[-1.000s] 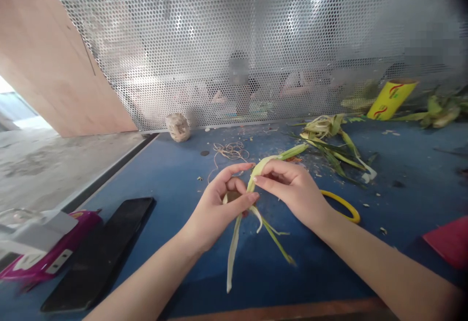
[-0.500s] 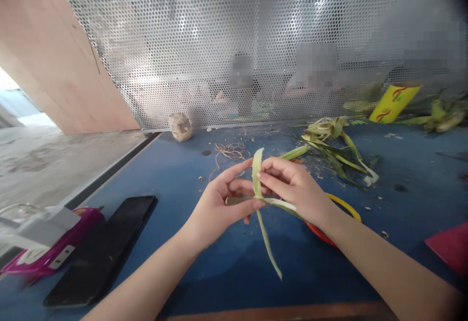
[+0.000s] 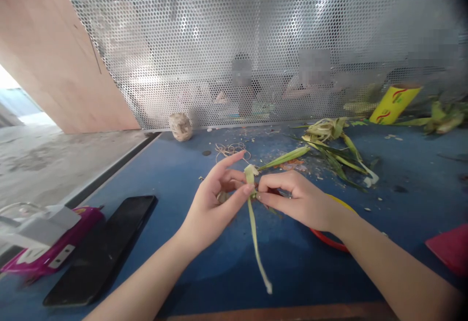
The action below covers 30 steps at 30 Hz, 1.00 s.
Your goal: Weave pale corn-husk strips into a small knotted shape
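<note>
My left hand (image 3: pixel 210 201) pinches a pale green leaf strip (image 3: pixel 255 238) between thumb and fingers, its index finger stretched upward. One narrow end of the strip hangs below the hands, above the blue table. A short flat piece stands bent over at the fingertips. My right hand (image 3: pixel 303 199) is closed at the same spot, thumb and index finger pinching the strip beside the left thumb. The exact fold is partly hidden by the fingers. Just behind the hands lies a longer green leaf (image 3: pixel 287 157).
Dried leaves (image 3: pixel 329 130) and loose string (image 3: pixel 232 151) lie toward the back, before a perforated metal screen (image 3: pixel 204 43). A yellow roll (image 3: pixel 395 104) leans at right. A red ring (image 3: pixel 331 240) sits under my right wrist. A black phone (image 3: pixel 102 250) is at left.
The upright end of the strip has come down and bent over. My right hand has moved down and inward to the left thumb. The hanging tail has shifted left and lower.
</note>
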Motion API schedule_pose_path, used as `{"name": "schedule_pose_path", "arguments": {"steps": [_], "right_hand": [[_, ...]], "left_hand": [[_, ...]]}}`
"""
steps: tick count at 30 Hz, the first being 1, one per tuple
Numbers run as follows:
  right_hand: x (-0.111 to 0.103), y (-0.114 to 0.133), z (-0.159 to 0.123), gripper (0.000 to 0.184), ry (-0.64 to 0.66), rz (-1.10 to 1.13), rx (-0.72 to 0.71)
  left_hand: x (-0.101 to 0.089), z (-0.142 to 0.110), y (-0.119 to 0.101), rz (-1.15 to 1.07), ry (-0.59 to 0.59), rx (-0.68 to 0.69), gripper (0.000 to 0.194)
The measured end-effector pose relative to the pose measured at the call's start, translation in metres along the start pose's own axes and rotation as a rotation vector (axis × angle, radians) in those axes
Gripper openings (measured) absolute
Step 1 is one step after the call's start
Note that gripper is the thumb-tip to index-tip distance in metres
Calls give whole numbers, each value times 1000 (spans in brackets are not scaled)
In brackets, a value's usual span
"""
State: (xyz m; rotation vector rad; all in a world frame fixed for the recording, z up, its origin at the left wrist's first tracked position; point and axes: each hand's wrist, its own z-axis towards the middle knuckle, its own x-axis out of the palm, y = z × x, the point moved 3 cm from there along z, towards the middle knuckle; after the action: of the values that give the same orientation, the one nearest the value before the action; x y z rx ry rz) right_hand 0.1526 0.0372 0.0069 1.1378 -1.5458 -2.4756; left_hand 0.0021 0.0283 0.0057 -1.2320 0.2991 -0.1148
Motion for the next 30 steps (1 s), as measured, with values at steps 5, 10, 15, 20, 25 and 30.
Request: {"name": "schedule_pose_path", "arguments": {"steps": [5, 10, 15, 20, 25, 30], "right_hand": [[-2, 1, 0, 27, 16, -8, -68], [-4, -2, -1, 22, 157, 62, -232], [-9, -3, -3, 21, 204, 106, -309], [-14, -1, -5, 25, 221, 93, -313], [-15, -1, -6, 23, 238, 107, -296], [-16, -1, -6, 22, 239, 138, -239]], "left_hand": [[0, -4, 0, 97, -15, 63, 60], [6, -6, -3, -73, 143, 51, 58], [8, -7, -8, -111, 191, 49, 57], [6, -7, -7, -157, 252, 8, 58], [3, -4, -5, -264, 259, -98, 59], [0, -1, -4, -389, 205, -148, 83]]}}
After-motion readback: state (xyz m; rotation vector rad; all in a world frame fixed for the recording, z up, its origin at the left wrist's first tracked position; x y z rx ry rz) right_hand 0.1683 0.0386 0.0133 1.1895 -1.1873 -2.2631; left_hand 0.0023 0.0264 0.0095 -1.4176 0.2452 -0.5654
